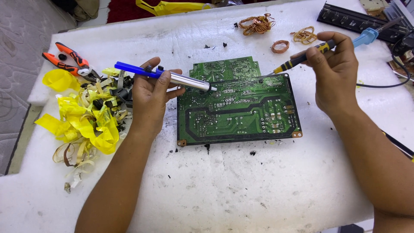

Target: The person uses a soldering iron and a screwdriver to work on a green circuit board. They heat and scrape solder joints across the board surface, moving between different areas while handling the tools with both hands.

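Currently: your left hand (pixel 148 92) is wrapping its fingers around the desoldering pump (pixel 166 76), and your right hand (pixel 334 71) is pinching the soldering iron (pixel 304 56), over the green circuit board (pixel 239 110) lying unclamped on the worktop (pixel 241 185). Risks: board sliding; iron scorching traces.

1. Your left hand (pixel 151 97) grips the blue-and-silver desoldering pump (pixel 166 77), its tip touching the large green circuit board (pixel 238 110).
2. Your right hand (pixel 334 71) holds the soldering iron (pixel 321 49), tip at the board's upper edge.
3. Yellow tape scraps (pixel 84 118) lie left on the desk (pixel 241 185).
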